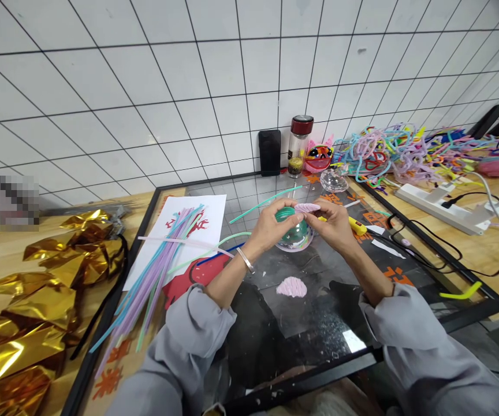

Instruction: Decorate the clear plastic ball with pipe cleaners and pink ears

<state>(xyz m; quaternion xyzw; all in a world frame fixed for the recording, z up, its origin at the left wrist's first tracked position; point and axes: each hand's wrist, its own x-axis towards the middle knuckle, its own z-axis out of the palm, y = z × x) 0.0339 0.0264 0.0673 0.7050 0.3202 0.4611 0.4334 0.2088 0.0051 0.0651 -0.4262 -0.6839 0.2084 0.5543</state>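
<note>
Between both hands I pinch a pink oval piece [306, 207] of coiled pipe cleaner. My left hand [275, 225] grips its left side, fingers closed, and my right hand [331, 224] has thumb and fingers closed on the right side. Just beneath the hands stands a clear dome [295, 242] with green coils showing inside, partly covered by the fingers. A second pink oval piece [291, 287] lies flat on the dark glass tabletop [267, 329], nearer to me. Close by my right hand is a yellow-handled tool [357, 226], partly hidden.
Loose pipe cleaners [163, 260] lie across white paper [208, 211] at left, beside gold foil [28, 312]. Against the wall stand a black phone [269, 152] and a glass bottle [298, 147]. A tangled pipe-cleaner heap [379, 153] and a corded power strip [442, 208] occupy the right.
</note>
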